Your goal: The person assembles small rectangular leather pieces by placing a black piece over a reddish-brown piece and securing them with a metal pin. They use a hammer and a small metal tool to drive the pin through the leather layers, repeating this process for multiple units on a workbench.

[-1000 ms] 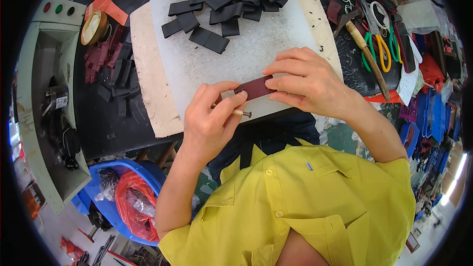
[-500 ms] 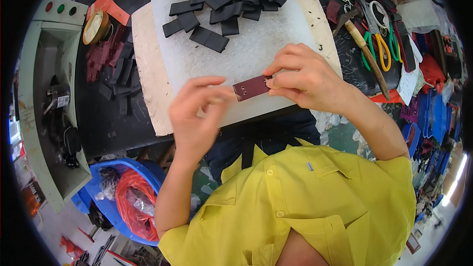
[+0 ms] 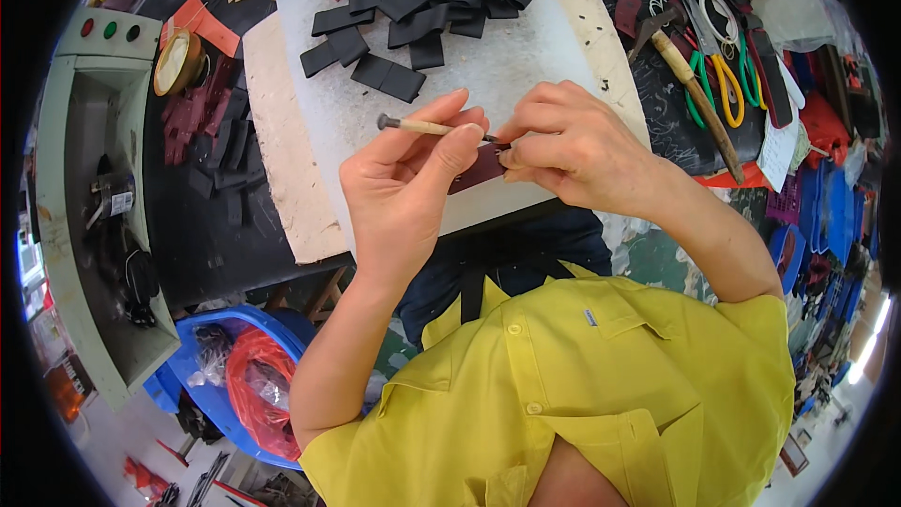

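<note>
A dark red leather strip (image 3: 479, 169) is held over the near edge of the white cutting board (image 3: 526, 66), pinched at its right end by the right hand (image 3: 572, 145), whose fingers are closed tight on it. The left hand (image 3: 404, 183) supports the strip's other end from below and grips a thin wooden-handled tool (image 3: 422, 126) between thumb and fingers, tip laid against the strip; this hold appears to keep the small piece steady while the tip works on it. Toward the far side of the board lies a loose pile of black leather pieces (image 3: 413, 0). Right of the board lie a hammer (image 3: 699, 99) and yellow-handled scissors (image 3: 723, 84), within easy reach. Left of the board stand a roll of tape (image 3: 176, 63) and a pale green machine (image 3: 84, 216). Below the board's near-left corner, a blue bin (image 3: 221, 338) holds a red plastic bag (image 3: 258, 385).
</note>
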Motion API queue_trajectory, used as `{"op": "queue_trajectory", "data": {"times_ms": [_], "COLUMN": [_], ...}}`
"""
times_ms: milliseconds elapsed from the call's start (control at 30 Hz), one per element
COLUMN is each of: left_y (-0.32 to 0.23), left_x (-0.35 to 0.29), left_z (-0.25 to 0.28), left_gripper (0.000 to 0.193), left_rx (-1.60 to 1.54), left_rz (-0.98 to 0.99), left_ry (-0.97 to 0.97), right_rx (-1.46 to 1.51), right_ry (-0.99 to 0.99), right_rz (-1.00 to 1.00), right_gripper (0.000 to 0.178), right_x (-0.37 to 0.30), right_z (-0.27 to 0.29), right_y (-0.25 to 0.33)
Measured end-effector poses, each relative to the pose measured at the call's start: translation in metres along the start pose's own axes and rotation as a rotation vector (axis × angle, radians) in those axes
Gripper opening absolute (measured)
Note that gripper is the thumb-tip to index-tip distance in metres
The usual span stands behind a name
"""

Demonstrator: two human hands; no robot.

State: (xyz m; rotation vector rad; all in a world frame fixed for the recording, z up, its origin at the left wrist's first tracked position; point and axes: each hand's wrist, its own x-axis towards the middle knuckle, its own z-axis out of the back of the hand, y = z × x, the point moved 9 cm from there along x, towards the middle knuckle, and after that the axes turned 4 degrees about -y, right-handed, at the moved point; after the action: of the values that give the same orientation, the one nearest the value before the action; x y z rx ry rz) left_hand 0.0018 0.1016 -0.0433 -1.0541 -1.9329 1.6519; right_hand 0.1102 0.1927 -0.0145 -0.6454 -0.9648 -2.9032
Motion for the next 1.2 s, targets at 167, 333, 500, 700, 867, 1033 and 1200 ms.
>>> {"op": "queue_trajectory", "data": {"times_ms": [167, 333, 500, 700, 867, 1033, 1200], "left_y": [0.006, -0.002, 0.010, 0.009, 0.001, -0.009, -0.008], "left_x": [-0.001, -0.004, 0.001, -0.002, -0.004, -0.010, -0.017], "left_z": [0.001, -0.002, -0.005, -0.007, -0.010, -0.018, -0.020], "left_gripper": [0.027, 0.019, 0.011, 0.008, 0.008, 0.013, 0.009], "left_rx": [0.174, 0.246, 0.327, 0.413, 0.479, 0.662, 0.792], "left_rz": [-0.111, -0.108, -0.087, -0.191, -0.323, -0.538, -0.567], "left_ry": [0.026, 0.006, 0.062, 0.115, 0.086, 0.062, 0.092], "right_rx": [0.011, -0.007, 0.031, 0.051, 0.040, 0.076, -0.191], "right_ry": [-0.012, -0.027, -0.026, -0.065, -0.076, -0.042, -0.433], "right_rz": [-0.005, 0.001, -0.019, -0.071, -0.059, -0.038, -0.625], "right_gripper": [0.012, 0.011, 0.019, 0.022, 0.020, 0.017, 0.025], "right_x": [-0.003, -0.002, -0.004, -0.009, -0.008, -0.007, -0.072], "right_z": [-0.002, 0.000, 0.000, 0.000, 0.000, 0.010, 0.118], "right_y": [-0.004, -0.002, -0.006, -0.010, -0.010, -0.008, -0.093]}}
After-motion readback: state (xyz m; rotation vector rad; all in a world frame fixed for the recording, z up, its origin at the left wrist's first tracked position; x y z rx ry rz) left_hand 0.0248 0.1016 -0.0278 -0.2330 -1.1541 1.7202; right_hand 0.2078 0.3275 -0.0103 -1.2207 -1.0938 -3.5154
